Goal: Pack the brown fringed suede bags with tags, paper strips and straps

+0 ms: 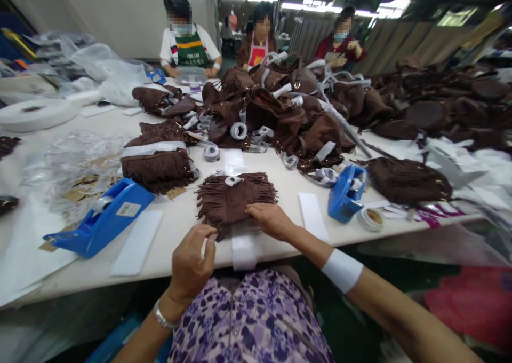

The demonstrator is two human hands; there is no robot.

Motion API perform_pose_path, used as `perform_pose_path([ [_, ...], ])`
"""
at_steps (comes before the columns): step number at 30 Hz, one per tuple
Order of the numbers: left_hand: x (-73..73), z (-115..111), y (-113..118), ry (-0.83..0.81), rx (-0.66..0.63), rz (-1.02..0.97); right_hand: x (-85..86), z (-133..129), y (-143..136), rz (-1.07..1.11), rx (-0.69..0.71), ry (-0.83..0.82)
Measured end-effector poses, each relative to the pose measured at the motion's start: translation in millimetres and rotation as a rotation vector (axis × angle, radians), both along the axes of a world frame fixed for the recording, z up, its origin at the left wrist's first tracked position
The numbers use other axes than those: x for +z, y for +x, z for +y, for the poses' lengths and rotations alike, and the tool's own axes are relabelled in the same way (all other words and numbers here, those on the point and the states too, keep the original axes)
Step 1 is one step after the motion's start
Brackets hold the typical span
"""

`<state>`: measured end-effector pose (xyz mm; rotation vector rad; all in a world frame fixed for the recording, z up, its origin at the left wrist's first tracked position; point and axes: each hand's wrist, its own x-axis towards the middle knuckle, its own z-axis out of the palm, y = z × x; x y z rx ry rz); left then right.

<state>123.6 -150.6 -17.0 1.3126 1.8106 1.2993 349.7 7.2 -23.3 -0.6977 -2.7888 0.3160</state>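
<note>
A small dark brown fringed bag (240, 198) lies flat in front of me at the table's near edge. A white strip (244, 250) runs beneath it and hangs over the edge. My right hand (272, 221) is at the bag's lower right side, its fingers closed on the lower edge. Close to the lower left fringe, my left hand (194, 261) is curled in a pinch; whatever is between its fingertips is too small to make out. On top of the bag sits a wrapped ring-like piece (232, 181).
Blue tape dispensers stand left (104, 216) and right (347, 193). White foam strips (138, 243), a tape roll (371, 219) and another fringed bag (158, 160) lie nearby. Brown bags (272, 112) are heaped behind. Across the table are several people, one in a green apron (190, 50).
</note>
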Motion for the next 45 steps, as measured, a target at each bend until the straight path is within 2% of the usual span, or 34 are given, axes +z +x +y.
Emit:
perform_pose_path([
  [3,-18.1,3.9,28.7,-0.161,0.034,-0.386,17.2,12.1,-1.9,0.006,-0.044,-0.064],
  [6,-32.0,30.1,37.6,-0.153,0.051,-0.65,40.3,26.3,-4.7,0.012,-0.058,-0.106],
  [10,-30.1,68.4,41.4,-0.019,0.081,-0.953,65.4,43.6,-10.7,0.022,-0.084,-0.157],
  [13,-31.2,88.2,45.5,0.038,0.128,-1.103,75.4,53.4,-16.1,0.022,-0.089,-0.2],
  [16,-39.6,102.6,49.5,0.06,0.198,-1.181,81.8,59.4,-20.5,0.011,-0.073,-0.233],
  [20,-45.8,114.5,53.4,0.112,0.244,-1.19,89.2,62.0,-23.0,-0.003,-0.085,-0.219],
  [25,-40.5,111.2,52.1,0.116,0.22,-1.106,88.5,62.2,-26.8,-0.108,-0.064,-0.053],
  [29,-36.4,99.6,48.4,-0.007,0.236,-0.979,77.3,63.2,-33.3,-0.147,-0.136,0.104],
  [32,-34.6,93.3,48.0,-0.094,0.282,-0.907,65.2,63.6,-35.9,-0.15,-0.138,0.18],
  [40,-45.0,86.3,49.5,-0.274,0.354,-0.909,29.7,43.9,-33.4,-0.149,0.008,0.207],
  [43,-45.5,81.3,44.2,-0.305,0.303,-0.863,25.7,37.0,-37.1,-0.149,-0.02,0.206],
  [45,-44.2,77.3,38.9,-0.282,0.303,-0.762,26.9,36.2,-40.2,-0.149,-0.065,0.205],
])
